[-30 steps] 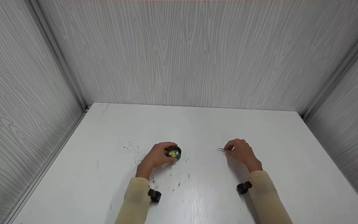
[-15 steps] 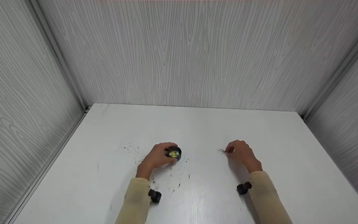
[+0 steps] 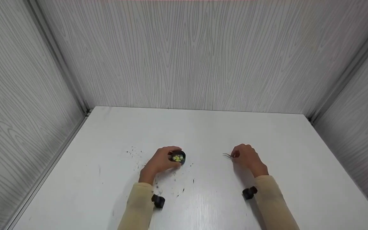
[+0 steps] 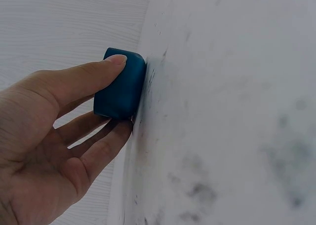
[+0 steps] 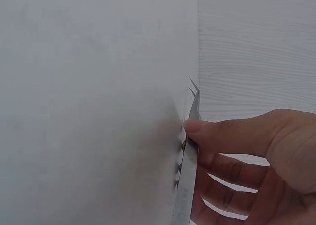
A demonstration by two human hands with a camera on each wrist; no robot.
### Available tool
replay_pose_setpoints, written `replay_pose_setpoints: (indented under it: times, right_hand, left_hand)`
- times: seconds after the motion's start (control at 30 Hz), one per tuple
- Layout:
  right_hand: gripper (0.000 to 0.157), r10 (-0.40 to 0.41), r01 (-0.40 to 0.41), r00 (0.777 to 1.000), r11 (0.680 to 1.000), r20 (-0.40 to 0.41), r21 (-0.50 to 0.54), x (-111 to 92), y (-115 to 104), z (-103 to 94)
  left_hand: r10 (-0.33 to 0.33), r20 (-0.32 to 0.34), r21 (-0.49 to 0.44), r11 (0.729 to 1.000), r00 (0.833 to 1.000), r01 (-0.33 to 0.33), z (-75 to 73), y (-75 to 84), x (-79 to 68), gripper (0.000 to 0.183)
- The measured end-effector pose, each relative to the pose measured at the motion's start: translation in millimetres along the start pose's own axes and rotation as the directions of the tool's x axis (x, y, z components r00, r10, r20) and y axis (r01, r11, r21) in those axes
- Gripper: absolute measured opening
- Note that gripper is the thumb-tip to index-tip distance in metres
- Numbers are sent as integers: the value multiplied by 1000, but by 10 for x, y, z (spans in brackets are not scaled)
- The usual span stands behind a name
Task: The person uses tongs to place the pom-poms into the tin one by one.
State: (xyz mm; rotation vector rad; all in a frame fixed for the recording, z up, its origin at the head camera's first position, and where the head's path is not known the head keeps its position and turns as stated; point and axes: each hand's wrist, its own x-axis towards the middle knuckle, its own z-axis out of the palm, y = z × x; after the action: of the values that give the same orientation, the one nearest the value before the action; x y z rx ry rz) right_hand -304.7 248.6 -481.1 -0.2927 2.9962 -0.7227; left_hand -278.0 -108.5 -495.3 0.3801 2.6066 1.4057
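Note:
In the head view my left hand [image 3: 160, 160] holds a small round cup near the middle of the table, its mouth facing up. Several yellow and pale beads [image 3: 178, 158] lie inside it. From the left wrist, the cup [image 4: 121, 94] shows glossy blue walls, with the thumb on one side and fingertips against the other, low by the table. My right hand [image 3: 248, 159] pinches metal tweezers [image 5: 191, 116] between thumb and fingers. Their bent, pointed tips stand slightly apart with nothing between them, and in the head view they point left toward the cup.
A white table [image 3: 209, 131] carries small dark marks [image 3: 184, 190] around and below the left hand. Wood-grained panels [image 3: 184, 57] close off the back and both sides. Each wrist bears a small black camera [image 3: 249, 193].
The right hand has shifted slightly and turned the tweezers, so their tips now slant more and look grey instead of reddish. The left hand keeps its hold on the cup.

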Motion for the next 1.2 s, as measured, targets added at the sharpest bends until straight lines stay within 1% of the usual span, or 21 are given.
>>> replay_pose_setpoints:
  times: [0.23,0.3,0.47,0.6,0.83,1.1,1.2]
  right_hand:
    - [14,28,-28,999,1000,25,2,-48,-16,-35]
    - [15,18,-18,999,1000,29,2,-54,-25,-57]
    - [20,-34,34,999,999,0,3,-54,-79,-107]
    - [21,-66,66,998,998,-17,6,-52,-127,-121]
    - [21,-62,63,998,998,-14,10,-29,-135,-111]
    - [22,-55,54,998,998,5,22,-38,-129,-82]
    - [22,-59,59,998,998,8,34,-39,-141,-93]
  left_hand:
    - [9,7,12,1000,1000,-9,3,14,0,59]
    - [10,3,8,1000,1000,-10,0,14,-1,59]
    - [26,-8,17,1000,1000,-26,-32,4,-17,58]
    - [7,-17,16,1000,1000,-6,-66,-3,-43,58]
    - [5,-22,6,1000,1000,-4,-64,-11,-54,58]
    - [13,-7,5,1000,1000,-13,-67,-12,-71,58]
    - [13,-15,2,1000,1000,-13,-70,-6,-74,58]
